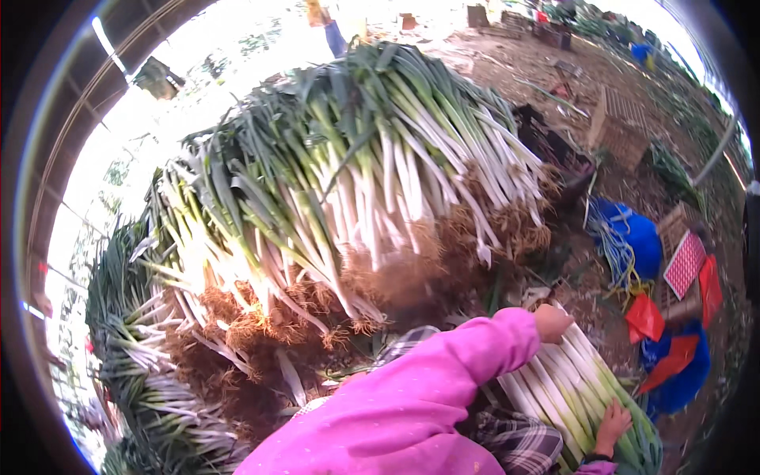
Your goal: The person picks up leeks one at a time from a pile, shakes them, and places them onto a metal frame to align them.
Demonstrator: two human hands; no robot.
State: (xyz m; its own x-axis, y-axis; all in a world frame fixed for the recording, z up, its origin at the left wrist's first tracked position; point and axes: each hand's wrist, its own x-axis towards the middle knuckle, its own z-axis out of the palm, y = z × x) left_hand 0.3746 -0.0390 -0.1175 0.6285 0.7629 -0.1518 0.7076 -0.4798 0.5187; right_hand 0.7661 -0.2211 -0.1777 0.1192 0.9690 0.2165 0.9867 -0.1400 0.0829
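One row of leeks [574,380] takes centre stage in the head view, low on the right, with both hands at work along it! Its long axis slants from the white shank ends at upper left down to the dark green leaves at lower right. Up at the white end sits the left hand [554,324], fingers curled inward; what they pinch, if anything, I cannot tell. Down by the leaves, the right hand [613,426] lies across the stalks, fingers slightly parted; whether they press or grip, I cannot make out. So the left is nearer the pale ends, the right nearer the green, and the stalks run between them!

Now the textures: smooth, straight, glossy shanks, packed side by side, fading from white through pale green. Across the middle, a great heap of leeks [356,170], strap-like leaves flopping over, ends bearded with wiry brown roots [245,313]. A soft pink sleeve [412,396] cuts across, plaid cloth [526,443] beneath. Out right, thin pale strings [617,257] trail over blue plastic [641,237], with a slatted crate [621,123] beyond.
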